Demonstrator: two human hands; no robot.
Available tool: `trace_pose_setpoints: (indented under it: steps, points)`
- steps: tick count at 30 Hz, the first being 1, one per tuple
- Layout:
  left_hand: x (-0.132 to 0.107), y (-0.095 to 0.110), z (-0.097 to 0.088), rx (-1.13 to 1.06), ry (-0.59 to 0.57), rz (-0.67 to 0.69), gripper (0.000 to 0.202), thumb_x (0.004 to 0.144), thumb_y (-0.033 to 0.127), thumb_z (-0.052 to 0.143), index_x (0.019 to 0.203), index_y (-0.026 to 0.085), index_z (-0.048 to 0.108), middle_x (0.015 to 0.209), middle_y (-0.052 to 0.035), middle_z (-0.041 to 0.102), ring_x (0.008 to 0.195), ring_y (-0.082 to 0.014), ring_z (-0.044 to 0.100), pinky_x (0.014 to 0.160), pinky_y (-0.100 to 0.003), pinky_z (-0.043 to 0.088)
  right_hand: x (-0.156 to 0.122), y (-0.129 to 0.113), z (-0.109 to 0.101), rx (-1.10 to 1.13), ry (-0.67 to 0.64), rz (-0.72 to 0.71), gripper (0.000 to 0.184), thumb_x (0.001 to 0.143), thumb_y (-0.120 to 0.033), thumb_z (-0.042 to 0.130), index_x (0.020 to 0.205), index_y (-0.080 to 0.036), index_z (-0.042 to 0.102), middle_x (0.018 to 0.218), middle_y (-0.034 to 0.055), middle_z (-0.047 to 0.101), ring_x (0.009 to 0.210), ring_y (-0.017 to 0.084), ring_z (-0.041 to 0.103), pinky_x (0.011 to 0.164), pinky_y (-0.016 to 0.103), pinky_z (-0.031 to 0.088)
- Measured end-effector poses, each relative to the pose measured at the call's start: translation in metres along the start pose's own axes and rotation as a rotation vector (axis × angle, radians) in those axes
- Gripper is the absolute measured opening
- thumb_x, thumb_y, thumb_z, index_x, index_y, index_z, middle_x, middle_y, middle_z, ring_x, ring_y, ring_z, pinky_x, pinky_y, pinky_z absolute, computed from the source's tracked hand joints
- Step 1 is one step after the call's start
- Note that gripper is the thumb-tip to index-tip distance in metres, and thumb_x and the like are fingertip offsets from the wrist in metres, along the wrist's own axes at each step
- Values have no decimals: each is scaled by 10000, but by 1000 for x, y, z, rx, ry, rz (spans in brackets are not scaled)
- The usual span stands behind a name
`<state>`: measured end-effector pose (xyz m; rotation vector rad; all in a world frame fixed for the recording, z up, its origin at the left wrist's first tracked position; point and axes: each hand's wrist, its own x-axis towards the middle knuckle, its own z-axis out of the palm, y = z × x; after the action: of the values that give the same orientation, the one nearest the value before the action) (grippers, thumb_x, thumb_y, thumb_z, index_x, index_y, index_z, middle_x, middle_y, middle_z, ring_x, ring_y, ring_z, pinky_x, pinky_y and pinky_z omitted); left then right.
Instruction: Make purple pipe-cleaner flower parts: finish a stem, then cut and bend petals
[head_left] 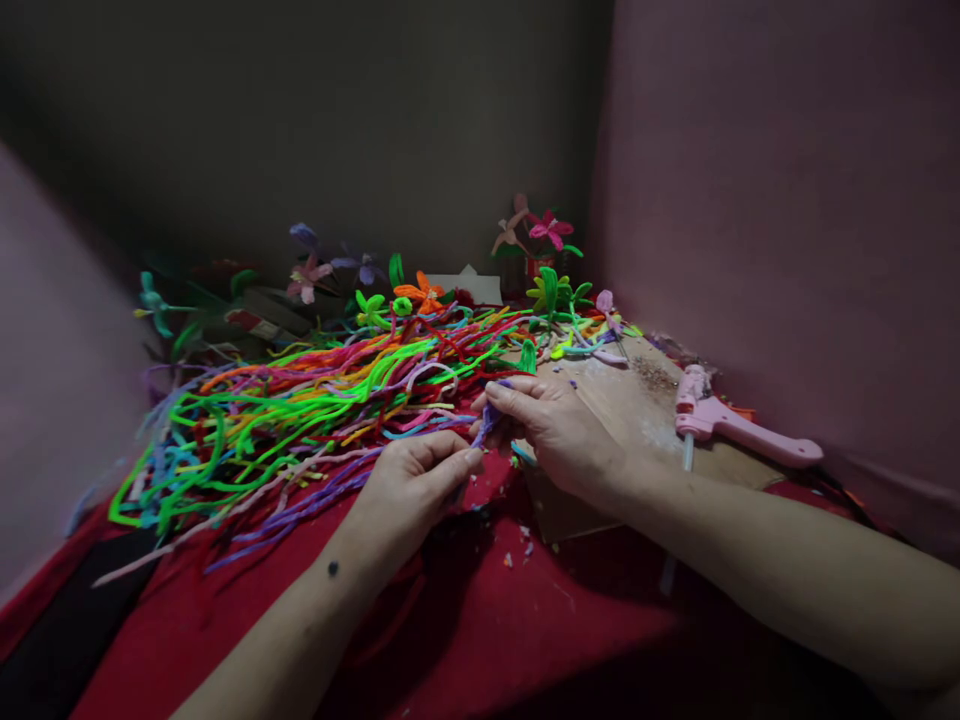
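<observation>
Between my two hands is a purple pipe cleaner [486, 425], bent or twisted on itself. My left hand [416, 480] pinches its lower end between thumb and forefinger. Higher up, the thumb and fingers of my right hand [551, 425] are closed on the same piece; its far fingers are partly hidden. Just beyond my left hand spreads a large heap of loose pipe cleaners [322, 390] in green, pink, orange, purple and other colours. A brown board [600, 400] lies under and beyond my right hand.
A pink hot glue gun [750, 430] with a clear glue stick [688, 452] rests at the right of the board. Several pipe-cleaner flowers, including an orange flower [422, 293] and a pink flower [550, 229], stand at the back. Small scraps [517, 550] dot the red cloth [480, 620].
</observation>
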<state>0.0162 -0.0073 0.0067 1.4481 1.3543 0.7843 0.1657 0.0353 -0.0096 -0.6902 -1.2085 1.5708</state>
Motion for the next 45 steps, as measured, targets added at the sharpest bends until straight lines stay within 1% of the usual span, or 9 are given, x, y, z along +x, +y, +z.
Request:
trace_pose_setpoints:
  steps: [6, 9, 14, 19, 24, 32, 36, 41, 45]
  points:
    - [0, -1, 0, -23, 12, -2, 294, 746, 385, 583, 592, 145, 515, 456, 78, 339, 408, -33, 250, 384, -168, 177, 2, -4, 0, -79, 6, -27, 271, 817, -293, 535, 613, -127, 599, 554, 2, 564, 505, 84, 498, 515, 225, 390]
    - [1, -4, -1, -53, 22, -16, 298, 745, 388, 584, 586, 152, 496, 457, 75, 358, 403, -36, 259, 385, -173, 180, 2, -5, -1, -183, 33, -73, 209, 833, -278, 513, 755, -129, 637, 647, 13, 587, 571, 97, 516, 561, 240, 415]
    - [9, -13, -15, -41, 150, 11, 243, 737, 401, 578, 692, 163, 569, 490, 71, 417, 412, -57, 309, 408, -190, 228, -11, -10, 2, -670, 168, -742, 196, 819, -225, 553, 980, -133, 615, 860, 56, 582, 807, 136, 524, 725, 278, 428]
    - [29, 5, -21, 368, 176, 174, 285, 742, 418, 559, 762, 152, 658, 641, 5, 584, 590, -122, 474, 564, -229, 365, -26, -1, 10, -1024, -359, -1343, 287, 818, -229, 531, 540, -160, 546, 500, -16, 477, 489, 99, 398, 507, 248, 358]
    - [64, 39, 12, 864, 43, 343, 274, 801, 324, 494, 706, 154, 687, 644, -30, 632, 592, -129, 493, 577, -237, 342, -23, 9, 12, -999, -280, -1346, 320, 792, -242, 552, 482, -166, 517, 459, -32, 467, 455, 88, 388, 491, 236, 352]
    - [128, 39, 48, 971, 23, 321, 291, 805, 319, 501, 701, 151, 715, 649, -66, 675, 595, -154, 542, 550, -248, 339, -16, 14, 9, -974, -245, -1329, 338, 812, -254, 517, 483, -177, 496, 465, -27, 490, 463, 97, 443, 496, 238, 354]
    - [116, 45, 25, 947, 106, 348, 307, 828, 329, 457, 870, 177, 720, 818, -73, 713, 741, -173, 597, 642, -242, 386, -14, 17, 7, -1075, -331, -1210, 343, 819, -280, 501, 491, -184, 470, 460, -32, 473, 445, 98, 436, 473, 245, 325]
    - [67, 45, -31, 809, 202, 281, 341, 780, 434, 501, 878, 183, 711, 720, -30, 701, 636, -165, 587, 580, -233, 409, -21, -1, 6, -927, -352, -1057, 309, 834, -242, 506, 537, -164, 530, 504, -6, 519, 489, 96, 463, 498, 245, 337]
    - [29, 27, -76, 721, 167, 175, 332, 731, 456, 557, 852, 190, 715, 712, -19, 690, 633, -160, 591, 578, -229, 425, -19, -23, 0, -551, -99, -534, 286, 856, -259, 515, 604, -151, 598, 517, -12, 498, 490, 83, 439, 482, 227, 338]
